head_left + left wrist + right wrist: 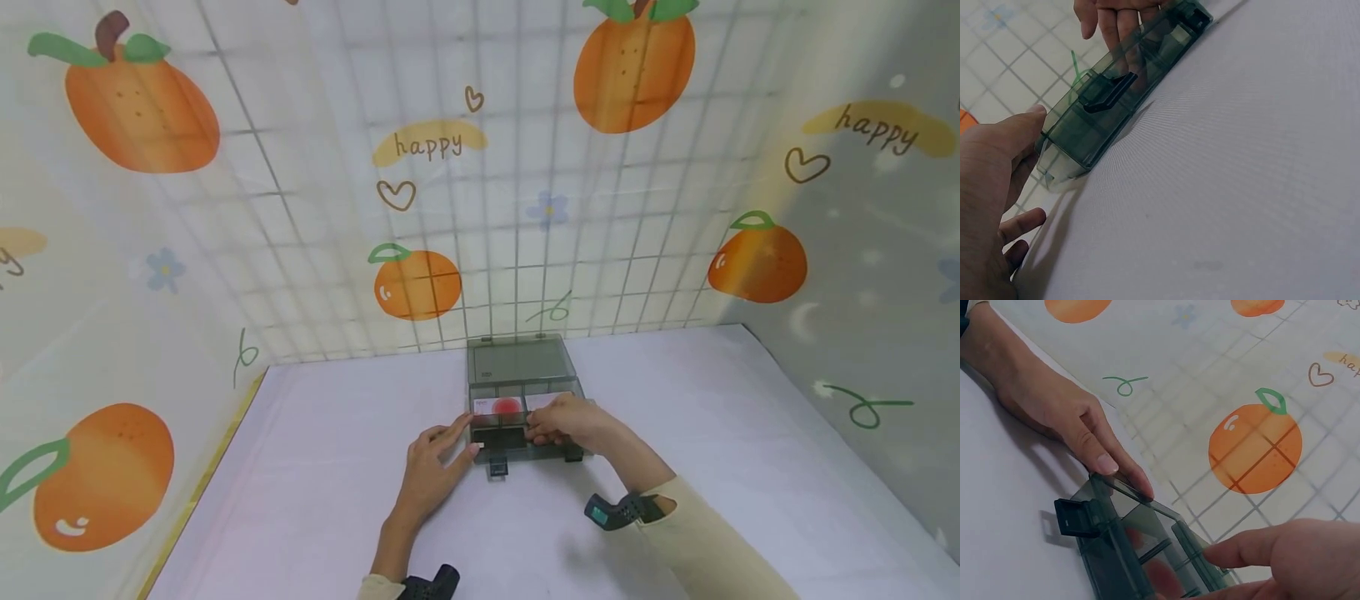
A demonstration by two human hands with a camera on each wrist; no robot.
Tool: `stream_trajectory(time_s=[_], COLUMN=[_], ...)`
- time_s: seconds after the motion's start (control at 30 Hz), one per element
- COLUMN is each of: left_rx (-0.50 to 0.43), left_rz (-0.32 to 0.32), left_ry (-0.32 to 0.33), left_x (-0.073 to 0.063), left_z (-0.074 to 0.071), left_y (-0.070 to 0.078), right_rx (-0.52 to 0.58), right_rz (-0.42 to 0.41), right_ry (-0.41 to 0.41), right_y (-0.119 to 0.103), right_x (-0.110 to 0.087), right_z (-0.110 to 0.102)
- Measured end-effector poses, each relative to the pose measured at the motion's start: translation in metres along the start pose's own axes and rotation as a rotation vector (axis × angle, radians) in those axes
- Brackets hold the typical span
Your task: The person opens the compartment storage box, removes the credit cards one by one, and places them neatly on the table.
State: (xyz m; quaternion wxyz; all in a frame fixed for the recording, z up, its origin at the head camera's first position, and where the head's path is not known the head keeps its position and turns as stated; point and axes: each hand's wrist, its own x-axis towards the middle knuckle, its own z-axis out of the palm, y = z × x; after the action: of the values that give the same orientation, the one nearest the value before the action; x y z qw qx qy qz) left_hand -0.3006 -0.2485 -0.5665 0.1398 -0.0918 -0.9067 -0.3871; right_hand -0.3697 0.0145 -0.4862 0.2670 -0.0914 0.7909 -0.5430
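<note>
A translucent dark green compartment box stands on the white surface with its lid tipped back. White cards with a red spot show in its back compartments. My left hand is at the box's left side, thumb and forefinger extended and touching the front left corner; in the left wrist view its thumb rests at the edge. My right hand reaches into the right half, its fingers visible through the front wall. The right thumb touches a green upright strip; I cannot tell whether it is pinched.
Two dark latches stick out from the box's front edge. Close behind the lid hangs a curtain printed with oranges over a wire grid. White cloth covers the tabletop. Both wrists wear black devices.
</note>
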Motion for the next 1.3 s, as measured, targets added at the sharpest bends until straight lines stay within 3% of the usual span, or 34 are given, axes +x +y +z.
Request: stream_trajectory(time_s=[0.47,0.6,0.77,1.3], left_rx=[0.021,0.013,0.011,0.019], left_rz=[-0.005,-0.025,-0.008,-0.024], left_ry=[0.016,0.013,0.002,0.017], left_x=[-0.001,-0.002,-0.001,0.0], left_z=[-0.004,-0.003,0.001,0.001], left_y=[-0.003,-0.004,-0.002,0.001], right_rx=[0.139,0.128,0.111,0.215], right_rz=[0.032,0.042,0.058,0.067], right_ry=[-0.052,-0.072,-0.078,-0.094], right_y=[-0.003,-0.004,-0.003,0.001], right_x=[0.01,0.011,0.005,0.007], right_z=[0.003,0.001,-0.007,-0.009])
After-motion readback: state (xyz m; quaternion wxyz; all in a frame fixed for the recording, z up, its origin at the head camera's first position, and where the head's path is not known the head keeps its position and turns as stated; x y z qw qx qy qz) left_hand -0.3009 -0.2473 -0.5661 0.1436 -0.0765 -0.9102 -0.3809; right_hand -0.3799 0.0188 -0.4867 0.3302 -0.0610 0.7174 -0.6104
